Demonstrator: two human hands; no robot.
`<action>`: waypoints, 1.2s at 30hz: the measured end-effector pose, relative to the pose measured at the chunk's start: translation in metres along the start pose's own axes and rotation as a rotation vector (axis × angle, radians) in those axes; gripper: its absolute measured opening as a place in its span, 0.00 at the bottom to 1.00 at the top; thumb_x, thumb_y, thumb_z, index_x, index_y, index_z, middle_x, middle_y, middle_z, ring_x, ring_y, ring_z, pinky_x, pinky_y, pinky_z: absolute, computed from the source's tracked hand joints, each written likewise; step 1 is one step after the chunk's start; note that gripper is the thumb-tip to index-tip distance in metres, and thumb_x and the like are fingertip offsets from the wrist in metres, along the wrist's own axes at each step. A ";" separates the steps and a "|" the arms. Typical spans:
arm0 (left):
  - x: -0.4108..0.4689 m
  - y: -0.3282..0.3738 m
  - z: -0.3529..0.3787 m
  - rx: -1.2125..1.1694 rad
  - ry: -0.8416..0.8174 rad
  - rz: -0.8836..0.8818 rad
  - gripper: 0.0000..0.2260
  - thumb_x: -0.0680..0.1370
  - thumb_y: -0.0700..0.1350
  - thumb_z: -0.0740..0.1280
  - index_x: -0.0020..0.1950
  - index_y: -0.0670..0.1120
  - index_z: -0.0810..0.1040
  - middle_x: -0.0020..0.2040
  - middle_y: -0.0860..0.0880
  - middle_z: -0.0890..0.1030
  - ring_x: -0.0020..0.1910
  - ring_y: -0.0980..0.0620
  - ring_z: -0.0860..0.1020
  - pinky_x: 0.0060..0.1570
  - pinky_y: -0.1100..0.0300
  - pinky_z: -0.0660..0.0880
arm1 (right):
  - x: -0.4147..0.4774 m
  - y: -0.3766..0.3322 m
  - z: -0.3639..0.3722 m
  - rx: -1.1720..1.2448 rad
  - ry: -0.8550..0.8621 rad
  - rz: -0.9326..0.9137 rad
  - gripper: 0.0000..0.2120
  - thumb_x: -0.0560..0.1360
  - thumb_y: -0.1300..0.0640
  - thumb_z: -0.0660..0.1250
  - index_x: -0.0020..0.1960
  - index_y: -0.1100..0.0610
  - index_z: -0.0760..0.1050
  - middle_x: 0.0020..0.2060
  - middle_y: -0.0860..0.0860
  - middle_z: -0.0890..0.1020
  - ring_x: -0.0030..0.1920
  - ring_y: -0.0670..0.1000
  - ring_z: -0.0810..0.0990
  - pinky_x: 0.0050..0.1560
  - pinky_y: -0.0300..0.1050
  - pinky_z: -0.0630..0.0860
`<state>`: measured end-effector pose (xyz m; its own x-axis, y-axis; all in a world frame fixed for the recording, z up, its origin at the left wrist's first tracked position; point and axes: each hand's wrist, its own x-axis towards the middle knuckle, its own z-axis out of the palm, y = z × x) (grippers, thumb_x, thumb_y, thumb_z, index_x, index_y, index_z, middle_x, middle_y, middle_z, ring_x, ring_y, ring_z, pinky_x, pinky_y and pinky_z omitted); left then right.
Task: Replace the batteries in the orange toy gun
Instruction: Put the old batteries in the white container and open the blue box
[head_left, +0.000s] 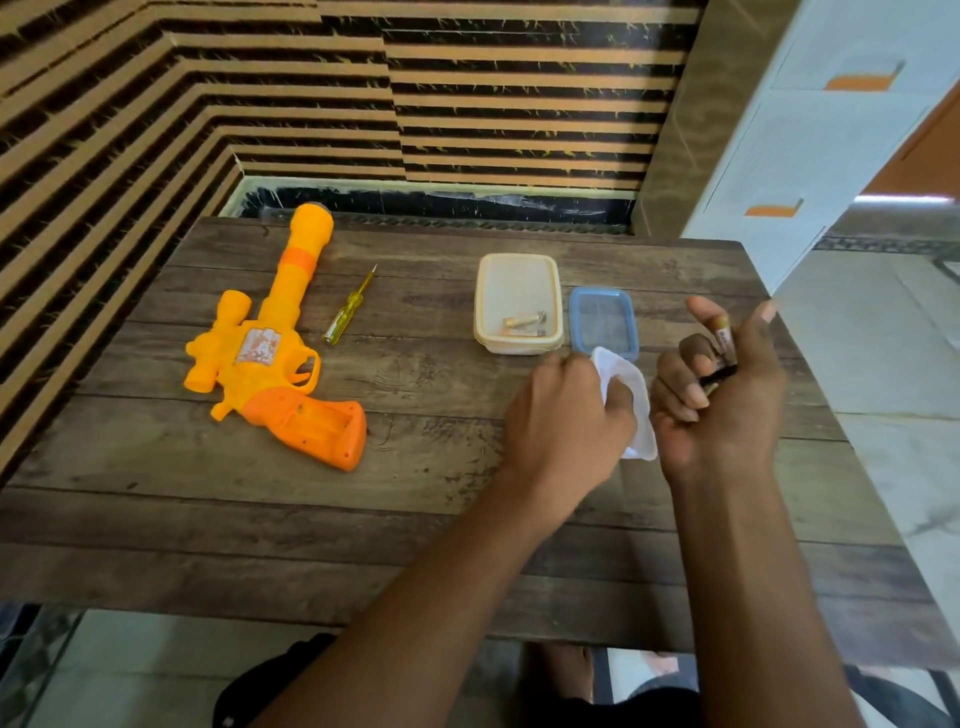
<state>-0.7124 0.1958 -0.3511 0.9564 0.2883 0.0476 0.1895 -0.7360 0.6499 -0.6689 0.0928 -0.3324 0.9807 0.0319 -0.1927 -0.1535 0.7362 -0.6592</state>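
Plank-grained table (208, 519), smooth plastic toy gun (270, 358)

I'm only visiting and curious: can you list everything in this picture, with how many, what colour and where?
toy gun: one, orange and yellow, lying at the table's left
screwdriver: one, yellow handle, right of the gun's barrel
box: one, cream, open, mid table
loose batteries: a few, inside the box
lid: one, blue-rimmed, right of the box
clear plastic piece: one, whitish, in the left hand
table: one, dark wood planks
drawers: white, orange handles, upper right
left hand: grips the plastic piece
right hand: fingers hold batteries, number unclear
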 end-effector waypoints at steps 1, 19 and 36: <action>-0.001 -0.001 0.001 0.045 0.010 0.012 0.14 0.84 0.52 0.62 0.54 0.42 0.79 0.55 0.43 0.80 0.53 0.41 0.80 0.46 0.52 0.72 | 0.000 -0.001 -0.001 0.006 -0.006 0.005 0.19 0.86 0.46 0.56 0.54 0.58 0.77 0.26 0.48 0.65 0.20 0.44 0.60 0.16 0.36 0.58; 0.014 -0.036 -0.028 -0.173 0.200 0.023 0.09 0.81 0.46 0.66 0.45 0.44 0.83 0.40 0.49 0.84 0.37 0.50 0.80 0.36 0.55 0.76 | -0.004 0.024 0.015 -0.334 -0.188 -0.037 0.10 0.87 0.58 0.56 0.49 0.59 0.72 0.37 0.57 0.81 0.18 0.48 0.61 0.23 0.37 0.57; -0.031 -0.131 -0.134 0.013 0.407 -0.309 0.12 0.80 0.49 0.68 0.60 0.45 0.82 0.63 0.42 0.78 0.67 0.40 0.75 0.64 0.42 0.74 | -0.047 0.107 0.070 -0.695 -0.320 -0.014 0.10 0.85 0.60 0.63 0.60 0.65 0.79 0.27 0.55 0.74 0.18 0.46 0.63 0.21 0.33 0.60</action>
<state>-0.7963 0.3657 -0.3364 0.6916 0.7069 0.1484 0.4547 -0.5857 0.6710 -0.7226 0.2174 -0.3437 0.9541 0.2980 -0.0308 -0.0777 0.1468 -0.9861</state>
